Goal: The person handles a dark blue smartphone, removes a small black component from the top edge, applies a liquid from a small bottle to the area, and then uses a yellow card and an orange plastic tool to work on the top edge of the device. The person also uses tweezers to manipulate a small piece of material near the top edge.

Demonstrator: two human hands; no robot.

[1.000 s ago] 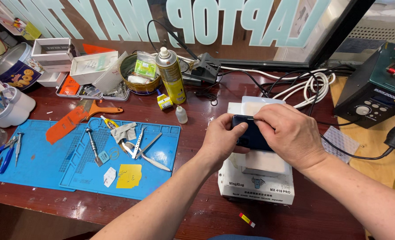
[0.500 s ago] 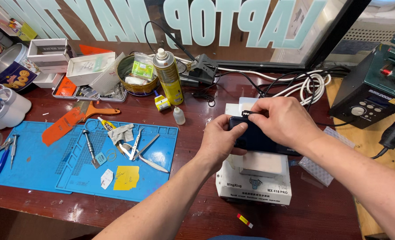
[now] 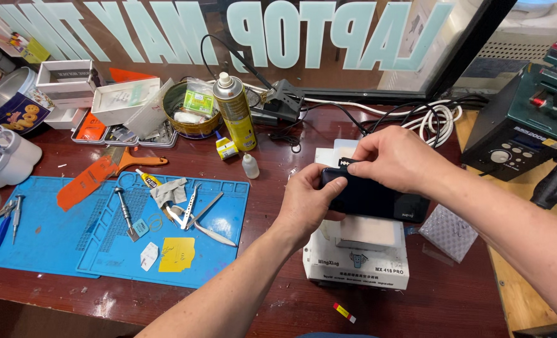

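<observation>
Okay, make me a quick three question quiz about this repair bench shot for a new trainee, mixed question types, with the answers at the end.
1. True or false: the dark phone lies on the blue work mat.
2. Which hand grips the phone's end nearer the mat? A) left hand B) right hand
3. Fill in: the phone is held above a white ____.

Key: 1. False, both hands hold it over the white machine. 2. A; the right hand pinches a small tool at the phone's top edge. 3. Machine.
</observation>
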